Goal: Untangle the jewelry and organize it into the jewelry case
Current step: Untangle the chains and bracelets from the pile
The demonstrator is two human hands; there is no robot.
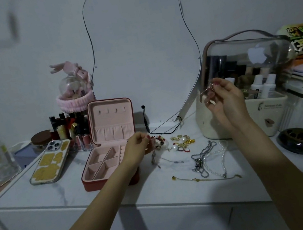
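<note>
The red jewelry case stands open on the white vanity top, its pink compartments looking bare, with a tangled bead-and-charm cluster just beside it and a ball chain and pearl strand lying nearer the right. A thin chain runs taut between the left hand, pinching its low end by the cluster, and the raised right hand, pinching its clasp end. It should handle as light, limp and easily kinked, so I would grip near the clasp and ease it out gently.
</note>
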